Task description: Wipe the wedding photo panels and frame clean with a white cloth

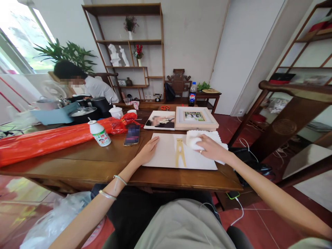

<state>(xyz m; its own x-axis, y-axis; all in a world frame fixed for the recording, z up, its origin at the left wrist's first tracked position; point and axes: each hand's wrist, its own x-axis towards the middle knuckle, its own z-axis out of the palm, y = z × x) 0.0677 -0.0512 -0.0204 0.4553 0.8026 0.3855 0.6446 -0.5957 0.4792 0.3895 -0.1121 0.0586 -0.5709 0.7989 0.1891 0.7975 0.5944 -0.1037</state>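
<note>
A white backing board [168,155] with a tan stand piece [180,152] lies flat on the wooden table [85,166] in front of me. My left hand [148,150] rests flat on the board's left edge, fingers stretched out. My right hand [210,148] is closed on a wad of white tissue [192,140] and presses it onto the board's upper right part. Beyond the board lie a white picture frame [196,118] and a loose photo print [160,120].
A phone [132,135], a small white bottle [100,133] and a long red plastic bag [46,140] lie to the left. Another person sits at the far left behind pots and a teapot. A cola bottle [192,94] stands behind. Wooden chair [293,114] at right.
</note>
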